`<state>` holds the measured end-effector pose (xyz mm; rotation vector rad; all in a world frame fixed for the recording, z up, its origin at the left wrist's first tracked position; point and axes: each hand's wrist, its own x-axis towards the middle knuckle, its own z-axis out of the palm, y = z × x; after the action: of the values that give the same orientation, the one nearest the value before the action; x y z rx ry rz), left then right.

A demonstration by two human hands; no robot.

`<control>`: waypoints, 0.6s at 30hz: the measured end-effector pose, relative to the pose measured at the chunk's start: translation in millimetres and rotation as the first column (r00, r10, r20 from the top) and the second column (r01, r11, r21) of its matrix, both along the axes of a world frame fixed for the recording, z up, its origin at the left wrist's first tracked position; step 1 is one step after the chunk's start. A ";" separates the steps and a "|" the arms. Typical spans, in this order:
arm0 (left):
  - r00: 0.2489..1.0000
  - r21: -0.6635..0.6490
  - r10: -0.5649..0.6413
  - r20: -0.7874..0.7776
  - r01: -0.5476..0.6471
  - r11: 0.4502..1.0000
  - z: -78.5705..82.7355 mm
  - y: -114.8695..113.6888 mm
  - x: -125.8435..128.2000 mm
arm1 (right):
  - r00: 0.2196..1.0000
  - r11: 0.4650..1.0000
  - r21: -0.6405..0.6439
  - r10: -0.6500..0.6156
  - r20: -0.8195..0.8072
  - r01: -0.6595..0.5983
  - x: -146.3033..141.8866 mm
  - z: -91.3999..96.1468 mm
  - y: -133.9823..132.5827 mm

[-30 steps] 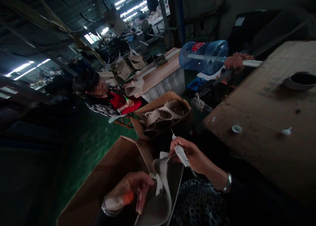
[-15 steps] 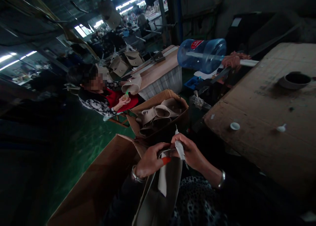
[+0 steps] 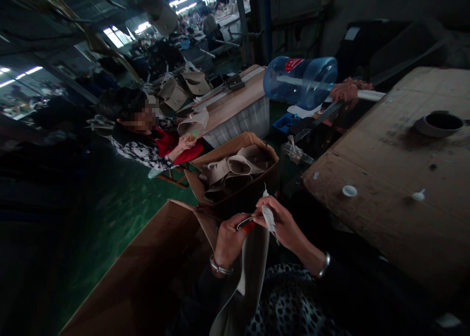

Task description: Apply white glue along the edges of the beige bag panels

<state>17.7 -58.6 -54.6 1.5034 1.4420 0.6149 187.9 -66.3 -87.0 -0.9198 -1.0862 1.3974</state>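
My left hand is closed on the upper edge of a beige, leather-like bag piece, which hangs down over my lap. Something orange-red covers part of the left thumb. In my right hand is a white, wrapped-looking tool with a thin tip pointing up and away. The fingertips of that hand also meet the piece's edge, close to the left thumb. Whether they pinch it, I cannot tell. Just beyond my hands, a cardboard box holds several similar beige pieces.
An open cardboard box lies at my left. To the right, a cardboard-covered table bears a white cap, a small white nozzle-like piece and a dark ring-shaped container. Beyond are a blue water bottle and a seated co-worker.
My left hand has turned more upright, and the bag piece's top edge is pressed closer together between my hands. The white tool stays in my right hand. The view has shifted slightly.
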 end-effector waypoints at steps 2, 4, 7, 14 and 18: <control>0.999 0.014 0.019 0.029 -0.019 1.000 -1.8 0.8 -0.2 | 1.000 1.000 0.008 -0.016 0.000 0.016 4.8 2.3 -1.7; 0.998 0.035 0.028 0.054 -0.030 0.999 -1.3 2.1 -0.4 | 0.998 0.998 0.041 -0.056 0.027 0.055 12.6 5.5 -5.3; 0.992 0.035 0.080 0.102 -0.084 0.996 3.9 8.8 -4.8 | 0.993 0.989 0.096 -0.114 0.019 0.112 28.4 10.0 -13.8; 0.937 -0.233 0.288 0.199 -0.240 0.942 26.7 71.5 -34.6 | 0.931 0.934 0.166 -0.340 0.136 0.317 84.3 8.4 -39.1; 0.945 -0.289 0.295 0.140 -0.246 0.925 38.7 94.4 -10.2 | 0.746 0.795 0.235 -0.607 0.275 0.560 120.3 2.5 -58.1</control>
<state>7.5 35.8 -15.9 1.0184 1.5345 0.6738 308.2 -124.3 -84.5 -1.2950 -1.0003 0.6411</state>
